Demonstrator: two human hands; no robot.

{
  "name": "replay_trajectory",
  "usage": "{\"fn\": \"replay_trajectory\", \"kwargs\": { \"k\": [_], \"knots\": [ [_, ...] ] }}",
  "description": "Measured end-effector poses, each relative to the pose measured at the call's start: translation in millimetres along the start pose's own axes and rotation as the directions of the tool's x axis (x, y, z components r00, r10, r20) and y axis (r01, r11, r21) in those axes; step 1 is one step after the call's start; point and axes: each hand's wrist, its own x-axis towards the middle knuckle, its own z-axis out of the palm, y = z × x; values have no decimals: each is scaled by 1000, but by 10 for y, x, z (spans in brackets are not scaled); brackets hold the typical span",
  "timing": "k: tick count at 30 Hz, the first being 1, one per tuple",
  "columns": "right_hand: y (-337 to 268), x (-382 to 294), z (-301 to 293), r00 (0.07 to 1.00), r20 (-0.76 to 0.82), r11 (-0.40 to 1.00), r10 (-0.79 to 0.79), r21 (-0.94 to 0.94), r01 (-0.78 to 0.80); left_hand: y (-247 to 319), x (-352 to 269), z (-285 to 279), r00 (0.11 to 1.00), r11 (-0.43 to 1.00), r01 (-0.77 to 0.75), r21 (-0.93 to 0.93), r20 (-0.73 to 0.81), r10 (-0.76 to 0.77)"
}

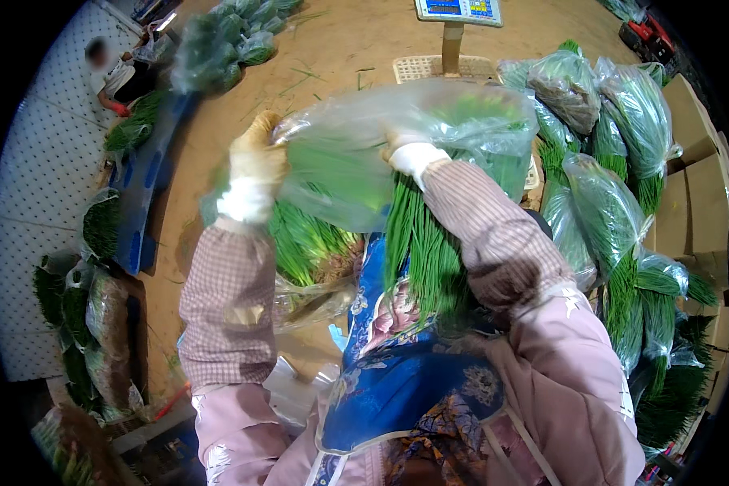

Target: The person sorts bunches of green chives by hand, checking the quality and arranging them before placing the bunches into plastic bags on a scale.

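Note:
A clear plastic bag (340,176) is stretched between my two gloved hands. My left hand (260,146), in a yellowish glove with a white cuff, grips the bag's edge at the left. My right hand (404,149) is partly behind the plastic, at the bag near a bunch of long green scallions or chives (422,249); its fingers are hidden. The green tops hang down over my blue floral apron (413,376), and the bunch's other end lies inside the plastic. Below the bag, more greens with roots (316,243) lie in an opened plastic wrapping.
A digital scale (458,11) with a plastic basket (413,70) stands ahead. Bagged greens (607,206) are heaped at right beside cardboard boxes (683,206). At left are a blue pallet (143,194), more bagged bundles (106,340) and a crouching person (118,76) wearing red gloves.

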Motion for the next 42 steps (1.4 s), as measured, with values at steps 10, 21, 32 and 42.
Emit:
{"fn": "replay_trajectory", "kwargs": {
  "k": [10,21,32,42],
  "knots": [
    [473,-552,111,934,352,955,-64,-251,160,-344,-68,-138,998,992,-7,126,-62,14],
    [404,220,250,910,-391,973,-140,-223,54,349,-326,-27,988,979,60,-193,154,-31],
    [337,-238,-111,974,169,924,153,-373,-81,-169,-195,-164,975,954,217,-206,4,-221],
    [178,-565,232,776,610,807,-158,-373,458,103,-191,-265,837,678,534,-505,430,-339]
  ]
}}
